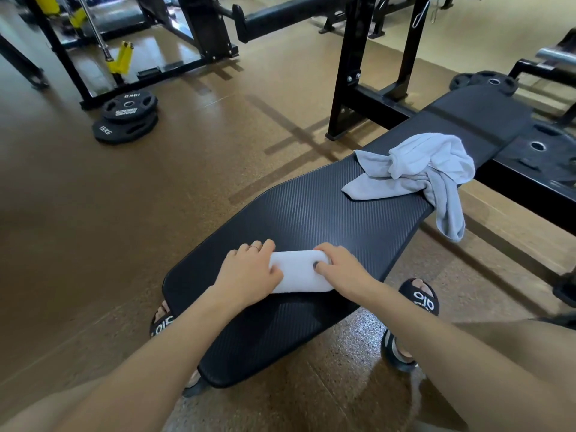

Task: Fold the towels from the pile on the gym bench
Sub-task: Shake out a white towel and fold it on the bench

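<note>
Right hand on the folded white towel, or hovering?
Touching. Head view: right hand lies on the folded white towel, fingertips pressing its right end.

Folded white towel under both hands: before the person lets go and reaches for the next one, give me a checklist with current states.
1. Folded white towel lies fully on the bench: ok.
2. Left hand and right hand press its two ends: ok.
3. Fold edges aligned: cannot tell, hands cover them.
4. Unfolded grey towels remain in the pile: ok.
5. Pile secure on bench: not ok, one end hangs over the edge.
6. Bare bench between towel and pile: ok.
</note>
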A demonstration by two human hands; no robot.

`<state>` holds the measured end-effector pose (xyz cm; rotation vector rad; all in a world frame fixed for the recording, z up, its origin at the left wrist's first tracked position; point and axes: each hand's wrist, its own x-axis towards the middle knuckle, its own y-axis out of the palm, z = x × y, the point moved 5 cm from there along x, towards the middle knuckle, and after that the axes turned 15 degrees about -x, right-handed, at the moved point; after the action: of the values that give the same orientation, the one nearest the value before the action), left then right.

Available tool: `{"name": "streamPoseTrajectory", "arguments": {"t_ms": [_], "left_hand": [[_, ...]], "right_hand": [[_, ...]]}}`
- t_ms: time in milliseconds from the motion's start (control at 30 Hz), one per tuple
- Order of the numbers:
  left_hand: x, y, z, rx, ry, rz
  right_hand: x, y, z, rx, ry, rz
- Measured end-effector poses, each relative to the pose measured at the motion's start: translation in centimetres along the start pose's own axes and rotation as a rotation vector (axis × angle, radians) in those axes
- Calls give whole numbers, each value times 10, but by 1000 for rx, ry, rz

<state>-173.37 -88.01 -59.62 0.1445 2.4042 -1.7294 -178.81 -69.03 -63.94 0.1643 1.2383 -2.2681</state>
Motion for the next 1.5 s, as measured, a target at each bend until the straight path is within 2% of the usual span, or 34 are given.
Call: {"name": "streamPoseTrajectory", "arguments": {"t_ms": [67,133,167,233,300,400,467,533,567,633,700,967,1133,1233,1400,1500], "left_hand": [[-16,0,-16,155,224,-147],[-32,8,-27,155,423,-122],[-39,13,-27,137,457,-80],[-49,25,-24,160,428,-17],[-55,36,-23,213,382,-38],[-55,39,-33,169,288,-100],[-51,37,-38,163,253,-111],[-52,39,-44,166,268,-93],[-54,40,-45,155,286,-85],[-61,41,-45,129,310,-73],[-67,43,-44,117,317,-50],[-73,29,-58,75,278,115],[-64,8,-93,149,453,-16],[-56,-5,-134,205,588,-87],[-44,-35,-241,209,840,-172],[-39,-43,-312,181,968,-171]], "right_hand": [[-14,3,1,28,24,-8],[-24,6,0,53,50,-2],[-28,7,-1,61,66,6],[-36,12,-3,69,87,31],[-41,15,-6,49,97,14],[-54,16,-1,10,128,-87],[-66,9,10,-273,115,-223],[-81,3,26,-598,-58,-407],[-85,5,31,-648,-179,-421],[-92,15,32,-690,-375,-312],[-96,29,21,-773,-455,-183],[-100,29,15,-963,-548,-285],[-118,-30,9,-831,-481,-232],[-138,-85,-5,-805,-360,-180],[-198,-177,-48,-839,-86,-197],[-244,-223,-77,-796,65,-292]]}}
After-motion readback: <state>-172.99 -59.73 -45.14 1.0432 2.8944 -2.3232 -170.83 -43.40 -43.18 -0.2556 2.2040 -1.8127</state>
